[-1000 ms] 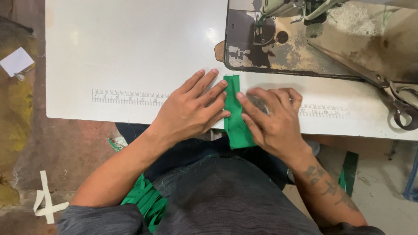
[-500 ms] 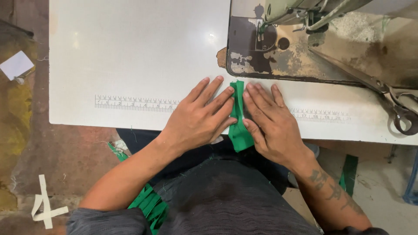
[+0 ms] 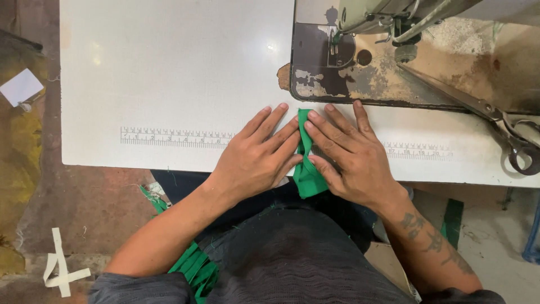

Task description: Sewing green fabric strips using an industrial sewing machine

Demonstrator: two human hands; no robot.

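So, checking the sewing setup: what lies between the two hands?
In the head view, a narrow green fabric strip lies between the left hand and right hand, pinched by both.

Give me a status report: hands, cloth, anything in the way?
Left hand and right hand flat, pinching green cloth strip between fingers at table edge. Sewing machine beyond, scissors right; path clear.
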